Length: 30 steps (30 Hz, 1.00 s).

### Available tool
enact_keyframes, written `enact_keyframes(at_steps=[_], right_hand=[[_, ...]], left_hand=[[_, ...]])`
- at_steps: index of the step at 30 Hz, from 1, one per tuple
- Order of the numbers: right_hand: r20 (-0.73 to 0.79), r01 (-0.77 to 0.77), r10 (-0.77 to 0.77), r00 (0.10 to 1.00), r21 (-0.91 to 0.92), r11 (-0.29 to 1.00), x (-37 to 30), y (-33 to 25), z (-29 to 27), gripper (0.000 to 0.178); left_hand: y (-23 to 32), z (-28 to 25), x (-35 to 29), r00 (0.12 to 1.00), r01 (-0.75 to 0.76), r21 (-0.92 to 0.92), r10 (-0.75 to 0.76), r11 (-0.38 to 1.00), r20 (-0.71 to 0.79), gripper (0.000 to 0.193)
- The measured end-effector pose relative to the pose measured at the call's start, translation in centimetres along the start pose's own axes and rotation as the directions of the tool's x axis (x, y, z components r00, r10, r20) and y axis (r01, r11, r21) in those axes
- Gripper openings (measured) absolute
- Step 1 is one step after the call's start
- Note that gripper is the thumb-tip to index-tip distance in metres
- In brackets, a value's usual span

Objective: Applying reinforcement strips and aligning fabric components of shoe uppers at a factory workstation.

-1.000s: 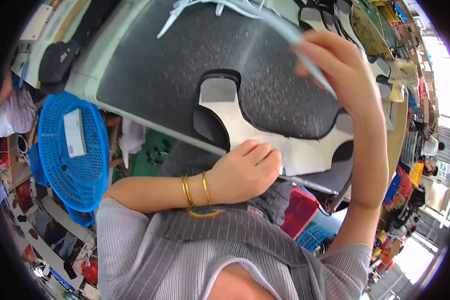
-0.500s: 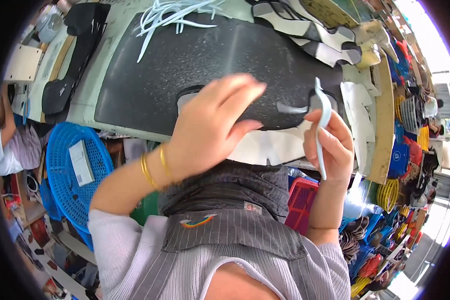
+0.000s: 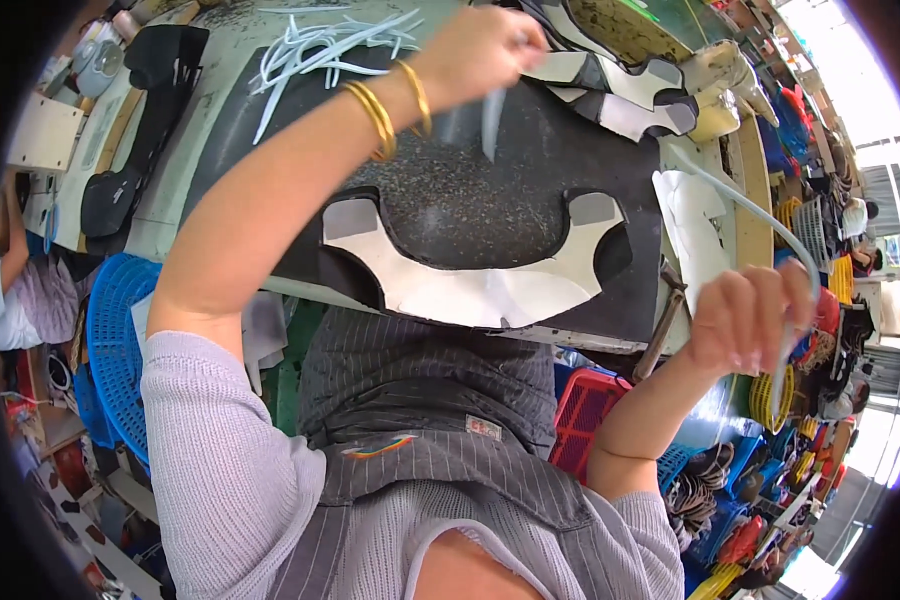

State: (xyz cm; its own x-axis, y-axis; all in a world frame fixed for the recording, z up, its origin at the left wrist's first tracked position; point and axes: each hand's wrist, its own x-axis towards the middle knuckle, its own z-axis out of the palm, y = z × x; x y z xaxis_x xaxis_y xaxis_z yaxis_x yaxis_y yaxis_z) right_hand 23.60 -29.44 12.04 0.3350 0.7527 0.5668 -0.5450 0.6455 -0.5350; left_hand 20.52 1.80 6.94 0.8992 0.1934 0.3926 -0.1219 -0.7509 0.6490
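Before me a U-shaped shoe upper piece point(image 3: 450, 290), white with grey ends and dark edging, lies on the near edge of the black mat point(image 3: 300, 180). My left hand point(image 3: 475, 55) is raised over the far side of the mat, fingers closed and blurred. Just below it shows a short pale strip point(image 3: 491, 125); whether the fingers hold it I cannot tell. Off the table's right side, my right hand point(image 3: 750, 320) is closed on a long pale-blue strip point(image 3: 760, 210), which arcs up and away. A tangle of similar strips point(image 3: 320, 50) lies at the mat's far left.
More shoe upper pieces point(image 3: 630, 95) are stacked at the far right. White sheet pieces point(image 3: 685, 225) and a hammer point(image 3: 665, 315) lie along the right edge. Blue basket point(image 3: 115, 340) and red basket point(image 3: 575, 410) stand below the table. A dark padded form point(image 3: 155, 120) is at left.
My left hand has moved up and away from the shoe upper piece, uncovering it. My right hand has moved right and toward me with its strip, which now stretches out in an arc.
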Motion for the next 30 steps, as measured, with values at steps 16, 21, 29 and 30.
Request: enact_keyframes(at_steps=[16,21,29,30], right_hand=[[-0.503,-0.509,0.090,0.860,-0.830,0.229,-4.4,17.3,1.5,0.011],[-0.567,-0.560,0.032,0.823,-0.803,0.205,-4.1,20.0,2.0,0.012],[-0.572,-0.569,-0.011,0.820,-0.816,0.101,-3.7,20.1,2.0,0.010],[-0.576,-0.573,-0.007,0.817,-0.814,0.094,-3.6,20.1,2.0,0.010]], left_hand=[[4.5,3.2,-25.6,0.987,-0.141,0.486,0.159,0.863,0.005,0.033],[3.5,3.3,-26.2,0.988,-0.094,0.313,0.128,0.945,-0.088,0.038],[3.1,3.4,-25.9,0.979,-0.041,0.182,0.076,0.982,-0.191,0.048],[3.2,3.2,-25.6,0.979,-0.037,0.174,0.071,0.984,-0.194,0.048]])
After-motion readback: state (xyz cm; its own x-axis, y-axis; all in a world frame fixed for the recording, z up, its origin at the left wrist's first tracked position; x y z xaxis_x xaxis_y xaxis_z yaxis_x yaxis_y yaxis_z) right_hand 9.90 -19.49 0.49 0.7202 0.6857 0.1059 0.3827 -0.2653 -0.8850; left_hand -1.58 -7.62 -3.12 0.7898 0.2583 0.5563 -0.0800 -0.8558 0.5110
